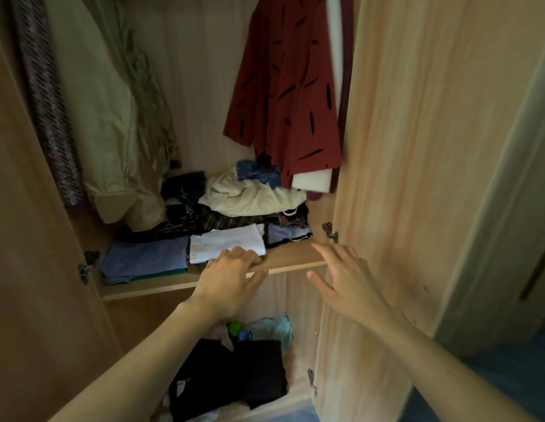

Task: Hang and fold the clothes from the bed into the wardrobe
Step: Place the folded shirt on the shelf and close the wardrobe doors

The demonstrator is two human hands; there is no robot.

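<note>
A folded white garment [228,243] lies on the wardrobe shelf [295,260], between a folded blue garment [145,258] and a small folded grey-blue piece [284,234]. My left hand [231,277] rests at the shelf's front edge, its fingertips touching the white garment's front corner, fingers relaxed. My right hand [344,278] hovers with straight fingers just in front of the shelf's right end, holding nothing. Behind lies a rumpled cream cloth [249,194] on a dark pile. A red shirt with black dashes [291,86] hangs at the upper right.
Pale green garments [110,111] and a dark patterned one [49,102] hang on the left. The open right door [417,147] stands beside my right hand. On the lower level lie black folded clothes [231,376] and a light blue item [274,328].
</note>
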